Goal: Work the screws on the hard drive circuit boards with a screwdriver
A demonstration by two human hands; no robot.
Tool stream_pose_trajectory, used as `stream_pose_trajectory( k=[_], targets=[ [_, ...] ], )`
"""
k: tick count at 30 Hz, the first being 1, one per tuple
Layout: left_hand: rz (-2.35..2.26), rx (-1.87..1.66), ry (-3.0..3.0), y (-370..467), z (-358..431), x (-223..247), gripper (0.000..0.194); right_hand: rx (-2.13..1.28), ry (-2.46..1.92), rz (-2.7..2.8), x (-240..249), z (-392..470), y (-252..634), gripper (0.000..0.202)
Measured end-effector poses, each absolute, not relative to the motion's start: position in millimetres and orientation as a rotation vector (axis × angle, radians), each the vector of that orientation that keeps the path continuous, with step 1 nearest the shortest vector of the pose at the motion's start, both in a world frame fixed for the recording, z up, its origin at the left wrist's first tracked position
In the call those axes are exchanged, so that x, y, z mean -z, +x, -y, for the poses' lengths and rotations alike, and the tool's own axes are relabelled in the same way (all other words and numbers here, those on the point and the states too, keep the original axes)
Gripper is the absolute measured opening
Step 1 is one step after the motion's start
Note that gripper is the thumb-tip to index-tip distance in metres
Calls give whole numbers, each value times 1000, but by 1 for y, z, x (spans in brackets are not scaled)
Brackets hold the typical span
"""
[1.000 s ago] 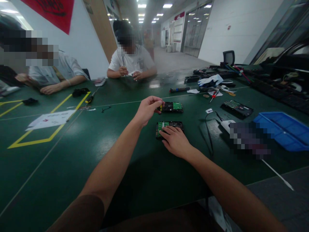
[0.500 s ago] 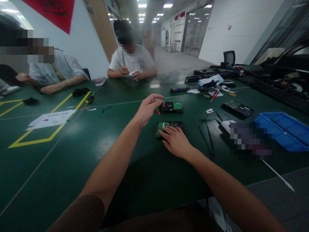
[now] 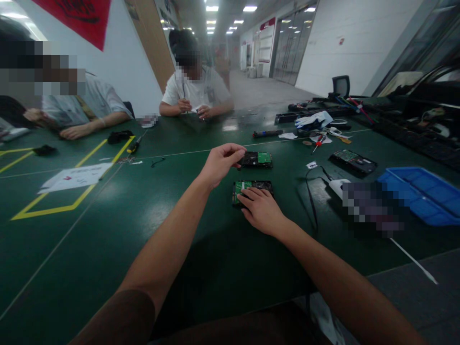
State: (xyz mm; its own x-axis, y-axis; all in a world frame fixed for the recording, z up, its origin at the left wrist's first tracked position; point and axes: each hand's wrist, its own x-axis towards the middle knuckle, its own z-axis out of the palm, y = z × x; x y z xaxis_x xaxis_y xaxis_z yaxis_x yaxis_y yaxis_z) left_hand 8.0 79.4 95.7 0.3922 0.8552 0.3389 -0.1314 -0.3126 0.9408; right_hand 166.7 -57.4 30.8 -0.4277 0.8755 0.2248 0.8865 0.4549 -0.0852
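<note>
Two hard drives with green circuit boards lie on the dark green table, one behind the other. My right hand [image 3: 264,211] rests with spread fingers on the nearer drive [image 3: 239,190], covering part of its right side. At the left end of the farther drive [image 3: 264,159] is my left hand [image 3: 223,165], thumb and fingertips brought together. Whatever is between those fingertips, if anything, is too small to make out. A third drive [image 3: 352,162] lies off to the right.
A blue tray [image 3: 426,195] and a white device with a black cable stand at the right. Gloves [image 3: 314,120], a red screwdriver [image 3: 318,141] and papers lie behind. A yellow-handled screwdriver [image 3: 134,145] and a paper sheet [image 3: 75,176] lie left. Two people sit across the table.
The thumb and fingers of my left hand have closed together, where they were apart before. My right hand has stayed on the nearer drive.
</note>
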Motion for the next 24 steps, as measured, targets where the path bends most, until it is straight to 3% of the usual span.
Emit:
stream_pose_trajectory(
  k=[24],
  targets=[
    [-684, -1079, 1416, 9, -71, -106, 9, 55, -1533, 2466, -30, 57, 166, 45]
  ],
)
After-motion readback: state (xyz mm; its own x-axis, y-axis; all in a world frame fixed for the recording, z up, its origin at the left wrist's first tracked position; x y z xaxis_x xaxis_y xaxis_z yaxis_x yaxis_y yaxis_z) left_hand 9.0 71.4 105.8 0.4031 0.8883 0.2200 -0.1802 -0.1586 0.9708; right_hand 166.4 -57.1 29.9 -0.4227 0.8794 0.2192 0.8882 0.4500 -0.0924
